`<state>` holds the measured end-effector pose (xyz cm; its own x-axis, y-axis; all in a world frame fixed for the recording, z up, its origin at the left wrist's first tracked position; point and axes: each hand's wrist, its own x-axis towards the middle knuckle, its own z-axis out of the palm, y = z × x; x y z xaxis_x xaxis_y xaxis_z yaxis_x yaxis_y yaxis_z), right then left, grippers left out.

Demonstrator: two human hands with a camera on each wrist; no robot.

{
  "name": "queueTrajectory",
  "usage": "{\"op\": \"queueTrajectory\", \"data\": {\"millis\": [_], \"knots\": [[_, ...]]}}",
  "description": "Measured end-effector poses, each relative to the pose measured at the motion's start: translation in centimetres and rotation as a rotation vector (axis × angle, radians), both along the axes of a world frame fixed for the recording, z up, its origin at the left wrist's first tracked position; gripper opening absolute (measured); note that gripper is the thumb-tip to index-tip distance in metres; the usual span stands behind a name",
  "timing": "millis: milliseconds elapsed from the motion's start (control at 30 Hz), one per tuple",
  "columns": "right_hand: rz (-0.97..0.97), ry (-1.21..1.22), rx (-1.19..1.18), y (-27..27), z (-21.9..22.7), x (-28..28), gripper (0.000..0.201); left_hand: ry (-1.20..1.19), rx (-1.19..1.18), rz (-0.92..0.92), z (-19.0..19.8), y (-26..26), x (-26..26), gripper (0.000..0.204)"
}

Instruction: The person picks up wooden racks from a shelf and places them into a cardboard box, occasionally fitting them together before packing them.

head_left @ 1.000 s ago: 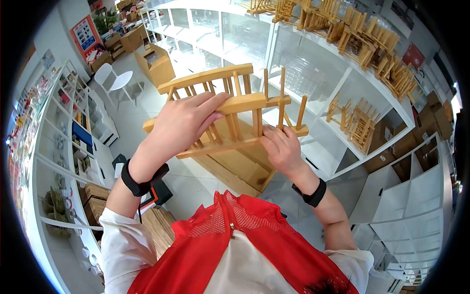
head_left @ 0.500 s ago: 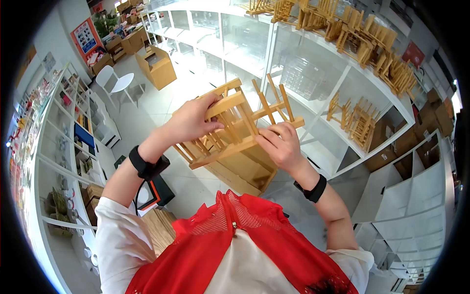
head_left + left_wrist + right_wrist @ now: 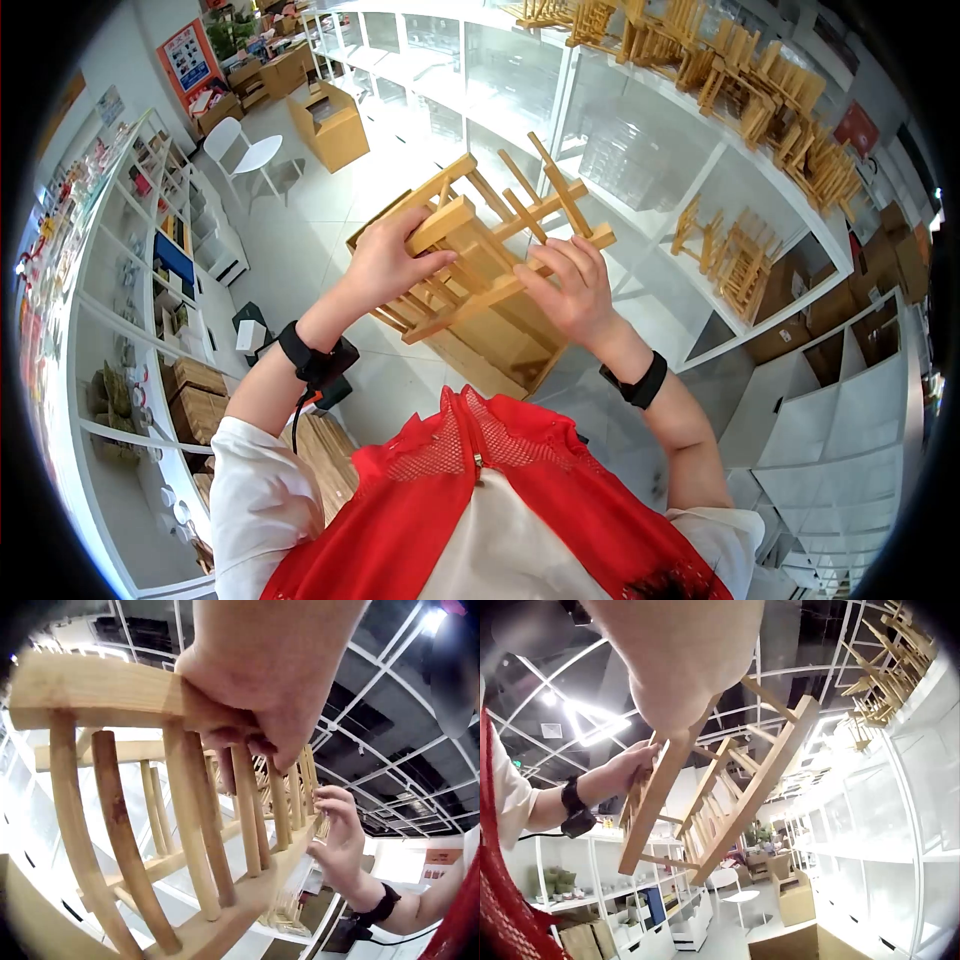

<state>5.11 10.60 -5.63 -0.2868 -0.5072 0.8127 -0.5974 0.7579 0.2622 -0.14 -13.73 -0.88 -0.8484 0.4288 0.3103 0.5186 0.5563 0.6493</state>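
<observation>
A wooden slatted rack (image 3: 480, 250) made of bars and dowels is held up in front of the chest, tilted. My left hand (image 3: 385, 262) grips its upper bar, with fingers curled round the bar (image 3: 97, 694) in the left wrist view. My right hand (image 3: 568, 290) holds the lower side rail with its fingers spread over the wood. The right wrist view shows the rack (image 3: 727, 791) from below against the ceiling, with the left hand (image 3: 634, 765) on its far end.
White shelving (image 3: 640, 150) stands ahead, with several similar wooden racks (image 3: 760, 90) on top and more in a lower bay (image 3: 730, 250). A wooden crate (image 3: 500, 345) sits on the floor below the hands. A white chair (image 3: 245, 155) and cardboard boxes (image 3: 330, 125) stand farther back.
The rack has been turned from roughly level to a steep tilt, its dowels now pointing up and left. The left hand has shifted along the top bar; the right hand stays on the lower rail.
</observation>
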Motion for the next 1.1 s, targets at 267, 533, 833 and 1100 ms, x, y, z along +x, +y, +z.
{"op": "queueTrajectory", "data": {"millis": [267,533,833,1100], "knots": [[0.128,-0.354,-0.184,3.8,6.2,-2.2,0.042,0.437,-0.522,-0.01,-1.2,0.9,0.1,0.028],[0.11,-0.853,-0.193,2.6,4.8,-10.8,0.052,0.688,-0.824,-0.174,-3.4,2.0,0.2,0.013],[-0.075,-1.404,-0.086,-6.4,-2.4,-16.9,0.03,0.818,-0.973,-0.226,-9.2,-0.1,-2.8,0.01],[-0.132,-1.467,-0.041,-15.5,-9.2,-24.2,0.016,0.571,-0.855,-0.315,-12.4,-8.8,-9.4,0.011]]}}
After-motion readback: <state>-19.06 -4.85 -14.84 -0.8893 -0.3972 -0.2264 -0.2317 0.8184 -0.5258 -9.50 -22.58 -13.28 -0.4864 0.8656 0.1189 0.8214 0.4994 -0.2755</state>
